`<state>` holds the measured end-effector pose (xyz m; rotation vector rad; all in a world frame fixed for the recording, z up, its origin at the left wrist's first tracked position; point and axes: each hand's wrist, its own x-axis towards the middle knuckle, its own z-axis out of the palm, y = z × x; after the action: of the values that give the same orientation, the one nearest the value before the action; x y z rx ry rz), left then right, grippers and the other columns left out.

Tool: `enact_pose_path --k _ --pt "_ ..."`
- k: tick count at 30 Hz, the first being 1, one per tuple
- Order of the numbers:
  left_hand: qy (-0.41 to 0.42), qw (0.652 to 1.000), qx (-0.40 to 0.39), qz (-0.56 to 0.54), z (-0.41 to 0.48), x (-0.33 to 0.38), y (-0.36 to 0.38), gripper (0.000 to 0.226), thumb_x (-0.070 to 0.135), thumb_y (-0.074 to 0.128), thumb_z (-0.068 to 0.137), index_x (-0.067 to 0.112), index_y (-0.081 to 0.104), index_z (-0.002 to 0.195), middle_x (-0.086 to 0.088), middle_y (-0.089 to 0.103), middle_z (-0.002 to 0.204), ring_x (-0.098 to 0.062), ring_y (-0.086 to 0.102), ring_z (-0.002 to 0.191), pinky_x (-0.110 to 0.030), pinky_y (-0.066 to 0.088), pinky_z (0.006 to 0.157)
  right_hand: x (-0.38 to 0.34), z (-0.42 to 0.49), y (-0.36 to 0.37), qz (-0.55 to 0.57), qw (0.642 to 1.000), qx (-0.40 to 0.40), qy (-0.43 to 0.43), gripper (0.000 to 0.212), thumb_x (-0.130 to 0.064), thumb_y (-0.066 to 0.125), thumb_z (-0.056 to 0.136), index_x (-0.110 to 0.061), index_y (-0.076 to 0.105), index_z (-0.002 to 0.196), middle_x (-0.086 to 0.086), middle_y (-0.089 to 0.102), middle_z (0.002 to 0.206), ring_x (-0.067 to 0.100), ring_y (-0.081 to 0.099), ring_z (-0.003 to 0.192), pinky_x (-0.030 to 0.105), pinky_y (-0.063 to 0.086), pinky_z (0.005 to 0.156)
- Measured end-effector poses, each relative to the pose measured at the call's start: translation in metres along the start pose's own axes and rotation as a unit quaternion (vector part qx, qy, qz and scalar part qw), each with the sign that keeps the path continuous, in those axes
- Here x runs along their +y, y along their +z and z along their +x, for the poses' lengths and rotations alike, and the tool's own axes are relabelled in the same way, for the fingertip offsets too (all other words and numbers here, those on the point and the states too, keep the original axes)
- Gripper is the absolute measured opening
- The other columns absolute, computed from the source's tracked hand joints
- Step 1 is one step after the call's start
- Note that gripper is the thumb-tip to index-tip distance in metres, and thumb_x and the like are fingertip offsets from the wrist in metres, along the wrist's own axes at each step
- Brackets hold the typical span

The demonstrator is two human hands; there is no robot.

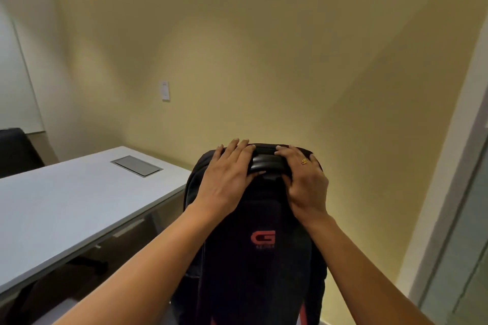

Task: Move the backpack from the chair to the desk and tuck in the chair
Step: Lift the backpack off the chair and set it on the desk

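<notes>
A black backpack [260,258] with a red G logo stands upright in front of me, right of the desk's end. My left hand [228,179] lies over its top handle [264,161], fingers above and thumb below. My right hand [306,185], with a gold ring, curls its fingers around the handle's right end. The white desk [66,208] stretches away to the left, with a grey hatch [137,165] set into its top. What the backpack rests on is hidden below the frame.
A black chair back [14,150] shows at the far left behind the desk. A dark chair base [87,264] sits under the desk. A yellow wall with a white switch [165,90] is ahead. A glass door frame [459,206] runs down the right side.
</notes>
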<state>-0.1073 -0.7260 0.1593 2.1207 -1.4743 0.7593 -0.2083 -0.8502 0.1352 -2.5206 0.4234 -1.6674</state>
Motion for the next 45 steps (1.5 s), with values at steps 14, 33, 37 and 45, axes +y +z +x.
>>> enact_pose_path --k 14,33,37,45 --pt "-0.094 0.989 0.037 0.112 0.047 -0.065 0.047 0.063 0.033 0.042 0.093 0.014 0.011 0.145 -0.001 0.013 0.155 -0.011 -0.014 0.136 -0.025 -0.012 0.112 0.045 0.058 0.12 0.177 0.98 -0.052 -0.073 0.039 -0.007 0.059 0.072 -0.013 0.063 0.111 0.001 0.065 0.117 0.023 0.061 0.106 0.039 0.05 0.085" --pt "-0.23 0.96 0.037 0.154 0.115 -0.14 0.1 0.039 0.03 0.042 0.094 0.013 0.044 0.129 -0.007 0.037 0.146 -0.022 0.025 0.138 -0.037 0.011 0.114 0.079 0.138 0.247 0.225 0.959 -0.103 -0.14 0.038 -0.001 0.064 0.071 -0.01 0.063 0.108 0.006 0.066 0.114 0.028 0.062 0.104 0.043 0.044 0.092" --pt "-0.245 0.953 0.016 0.179 0.133 -0.159 0.122 0.039 0.031 0.039 0.094 0.015 0.042 0.13 -0.006 0.037 0.146 -0.022 0.025 0.138 -0.037 0.011 0.113 0.095 0.15 0.283 0.238 0.955 -0.111 -0.14 0.038 -0.004 0.062 0.07 -0.013 0.063 0.106 0.006 0.067 0.112 0.03 0.064 0.097 0.039 0.049 0.08" --pt "-0.301 0.93 0.027 0.21 0.178 -0.213 0.142 0.039 0.028 0.046 0.093 0.012 0.048 0.128 -0.007 0.047 0.14 -0.024 0.034 0.134 -0.037 0.022 0.111 0.106 0.201 0.365 0.331 0.914 -0.13 -0.194 0.036 -0.012 0.057 0.069 -0.012 0.063 0.105 0.006 0.068 0.111 0.03 0.063 0.101 0.044 0.049 0.084"
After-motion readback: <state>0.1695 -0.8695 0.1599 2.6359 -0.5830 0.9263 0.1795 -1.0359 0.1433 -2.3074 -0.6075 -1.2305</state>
